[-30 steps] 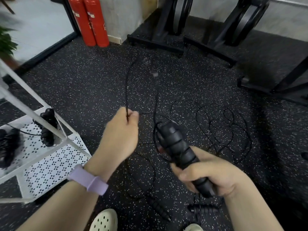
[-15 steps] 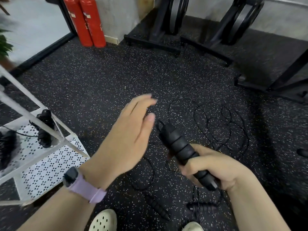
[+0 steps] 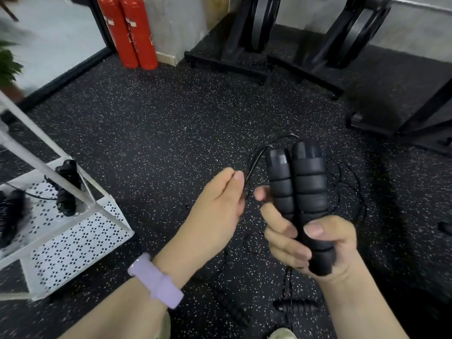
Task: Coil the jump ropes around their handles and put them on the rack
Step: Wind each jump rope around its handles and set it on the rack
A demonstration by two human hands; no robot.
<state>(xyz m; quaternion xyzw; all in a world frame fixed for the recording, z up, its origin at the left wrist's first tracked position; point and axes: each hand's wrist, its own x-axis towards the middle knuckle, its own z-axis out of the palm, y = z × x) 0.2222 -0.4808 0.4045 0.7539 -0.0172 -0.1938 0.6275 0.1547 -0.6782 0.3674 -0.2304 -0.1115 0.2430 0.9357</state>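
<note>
At the far left stood the white perforated rack (image 3: 73, 243), with coiled black jump ropes (image 3: 66, 189) already lying on its shelf. Right of it, over the speckled rubber floor (image 3: 159, 133), the left hand (image 3: 215, 206), a lilac watch band (image 3: 156, 280) on its wrist, had its fingers curled and pinched the thin black rope (image 3: 254, 162) between thumb and fingertips. The rope rose from that pinch in a short arc to the tops of the two handles (image 3: 298, 187). These ribbed black handles stood side by side, touching and roughly upright, just right of the left hand and apart from it. The right hand (image 3: 310, 243) gripped their lower halves, thumb pressed across the front and fingers wrapped round from the left. Below the hands, two more black handles (image 3: 296, 307) lay on the floor with loose rope looping around them. More loose rope (image 3: 352, 192) lay tangled on the floor behind the held handles, to the right.
</note>
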